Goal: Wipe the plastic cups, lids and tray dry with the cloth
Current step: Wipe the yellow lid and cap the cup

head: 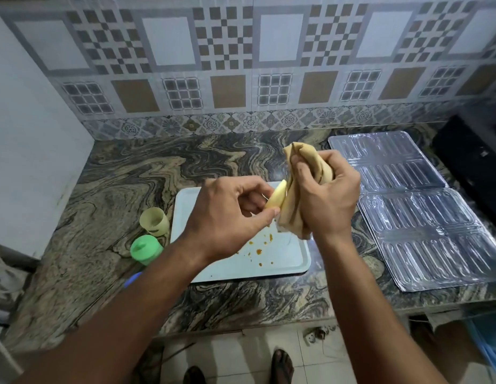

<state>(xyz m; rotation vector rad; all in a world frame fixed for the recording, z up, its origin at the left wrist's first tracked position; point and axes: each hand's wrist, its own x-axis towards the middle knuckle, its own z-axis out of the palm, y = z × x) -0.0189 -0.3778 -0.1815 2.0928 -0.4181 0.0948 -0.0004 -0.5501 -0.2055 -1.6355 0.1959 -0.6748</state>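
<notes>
My left hand (235, 210) pinches a pale yellow lid (276, 199) above the tray. My right hand (328, 198) grips a bunched tan cloth (296, 173), which presses against the lid's edge. Below both hands lies a light blue tray (280, 261) with orange stains on it. A yellow cup (154, 221) without a lid stands left of the tray. In front of it stands a green cup (145, 249) with its lid on. A blue object (132, 279) peeks out beside my left forearm; what it is I cannot tell.
Clear plastic moulded sheets (424, 217) lie on the marble counter (125, 184) to the right of the tray. A dark appliance (474, 156) sits at the far right. A patterned tile wall rises behind, and the counter's front edge drops to the floor where my feet stand.
</notes>
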